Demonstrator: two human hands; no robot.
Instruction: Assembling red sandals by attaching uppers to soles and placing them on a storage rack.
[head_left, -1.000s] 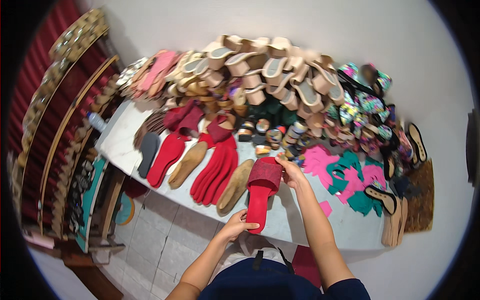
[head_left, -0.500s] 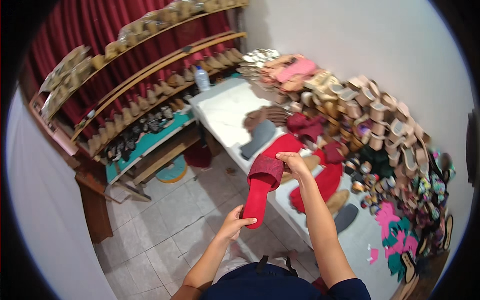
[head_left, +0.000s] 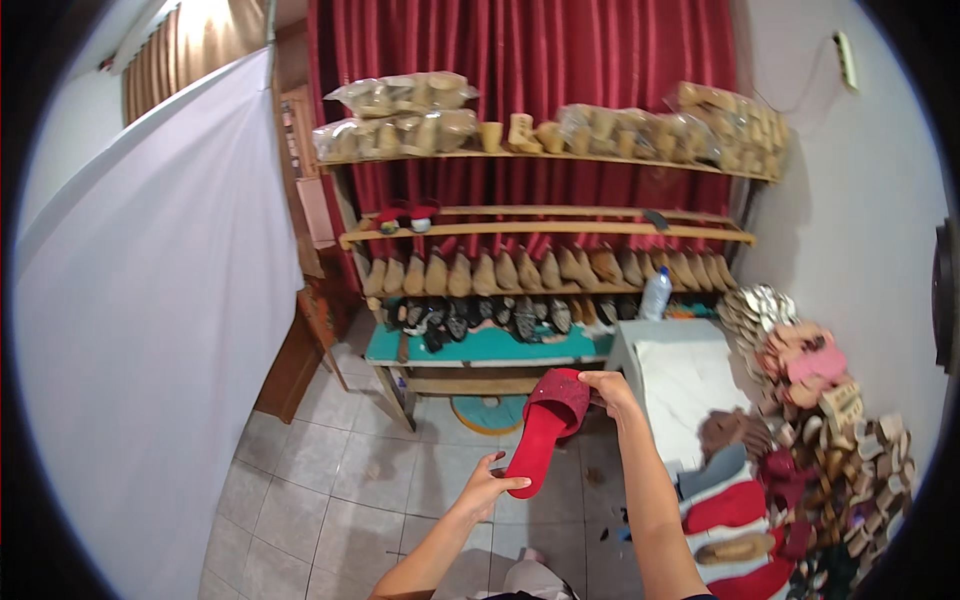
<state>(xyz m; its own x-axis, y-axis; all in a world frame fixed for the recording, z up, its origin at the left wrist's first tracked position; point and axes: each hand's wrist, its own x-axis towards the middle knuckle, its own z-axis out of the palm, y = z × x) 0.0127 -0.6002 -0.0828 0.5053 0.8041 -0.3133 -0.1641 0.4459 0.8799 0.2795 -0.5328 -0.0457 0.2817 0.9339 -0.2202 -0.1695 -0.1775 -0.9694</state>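
Note:
A red slide sandal (head_left: 537, 449) with a wide, darker red speckled strap (head_left: 562, 394) is in both hands, above the tiled floor. My left hand (head_left: 486, 489) grips its heel end, thumb on top of the sole. At the strap's upper right edge, my right hand (head_left: 610, 394) pinches the toe end. Most of the fingers of both hands are hidden under or behind the sandal. On the table to the right lie red sole pieces (head_left: 726, 507), a tan shoe last (head_left: 735, 548) and a grey sole piece (head_left: 713, 472).
Ahead, a wooden rack (head_left: 560, 228) carries shoe lasts and bagged forms; a teal bench (head_left: 470, 348) below holds black shoes. A white table (head_left: 690, 385) with a water bottle (head_left: 656, 294) behind it and piled sandals (head_left: 870, 470) runs along the right. A white cloth (head_left: 150, 330) hangs left.
My view has swung left and up, bringing the rack to the centre and the table to the right edge. Both hands still hold the sandal, which is now in front of the bench.

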